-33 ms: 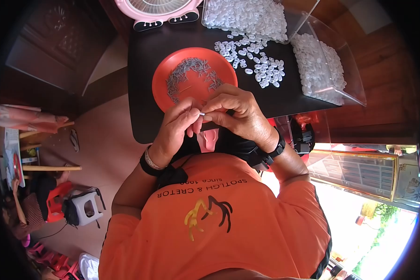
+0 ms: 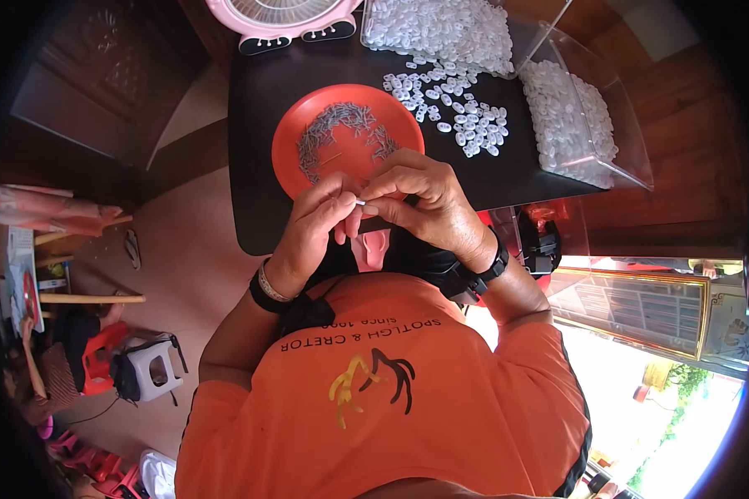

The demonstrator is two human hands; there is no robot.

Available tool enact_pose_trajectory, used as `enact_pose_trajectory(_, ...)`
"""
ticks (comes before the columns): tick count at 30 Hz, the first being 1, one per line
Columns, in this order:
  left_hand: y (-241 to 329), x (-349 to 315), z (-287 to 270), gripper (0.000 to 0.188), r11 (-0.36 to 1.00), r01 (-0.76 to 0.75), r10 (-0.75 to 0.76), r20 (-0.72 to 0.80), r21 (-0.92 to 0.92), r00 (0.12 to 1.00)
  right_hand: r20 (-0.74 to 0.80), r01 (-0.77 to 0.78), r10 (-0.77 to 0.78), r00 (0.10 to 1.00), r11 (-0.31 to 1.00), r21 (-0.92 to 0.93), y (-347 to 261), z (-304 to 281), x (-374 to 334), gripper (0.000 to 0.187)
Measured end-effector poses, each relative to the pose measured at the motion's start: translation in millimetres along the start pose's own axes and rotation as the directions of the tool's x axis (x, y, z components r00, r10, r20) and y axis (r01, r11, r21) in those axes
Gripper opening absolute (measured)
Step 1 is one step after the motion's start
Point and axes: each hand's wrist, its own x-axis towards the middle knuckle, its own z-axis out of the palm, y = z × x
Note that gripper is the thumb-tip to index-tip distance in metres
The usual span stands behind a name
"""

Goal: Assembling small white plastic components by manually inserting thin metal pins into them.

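Note:
My left hand (image 2: 314, 226) and my right hand (image 2: 424, 200) meet in front of my chest, over the near edge of an orange-red plate (image 2: 284, 145). Thumb and fingers of my left hand pinch a small white piece (image 2: 360, 202). The fingertips of my right hand close on its other side; whether they grip it or a second small part is hidden. Many thin grey screw-like pins (image 2: 354, 116) lie in a curve on the plate, with one yellowish stick (image 2: 331, 158) among them. Right of the plate, small white oval plastic pieces (image 2: 480, 129) with holes are scattered.
The dark table (image 2: 254, 208) bears a pink fan (image 2: 285, 18) at the far left. Two clear bins (image 2: 591, 162) full of white pieces stand at the far right. Off to the left, another person's arm (image 2: 35, 366) shows near a grey-white stool (image 2: 151, 372).

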Motion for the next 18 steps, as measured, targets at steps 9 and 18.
enact_pose_trajectory(9, 2.3, 2.6, -2.5, 0.019, 0.977, 0.084, -0.094, -0.043, -0.195, 0.995, -0.062, 0.014, -0.022, 0.998, 0.991, -0.134, -9.0, 10.9, -0.5, 0.02)
enact_pose_trajectory(18, 4.5, 3.7, -10.3, 0.018, 0.998, -0.011, 0.005, -0.091, -0.06, 0.996, -0.079, 0.079, -0.098, 0.992, 0.973, -0.217, -8.6, 16.8, 16.0, 0.02)
